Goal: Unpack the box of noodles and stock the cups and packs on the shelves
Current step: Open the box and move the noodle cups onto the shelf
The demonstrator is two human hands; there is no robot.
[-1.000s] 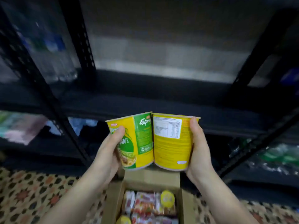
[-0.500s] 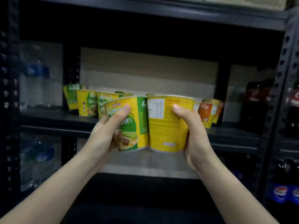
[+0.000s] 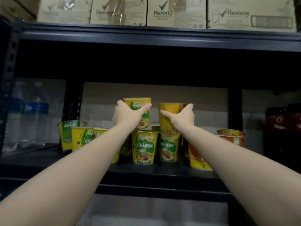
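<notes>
A: Why are both cups up high?
B: To start a second tier. The left hand (image 3: 126,114) wraps the green-yellow cup (image 3: 140,111); the right hand (image 3: 182,117) clasps the plain yellow cup (image 3: 167,116), over the vegetarian cups (image 3: 145,148).
A: Around them?
B: Orange cups (image 3: 231,137) at four o'clock, water bottles (image 3: 32,118) at nine, all on the dark shelf (image 3: 154,172). Cartons (image 3: 174,13) at twelve.
</notes>
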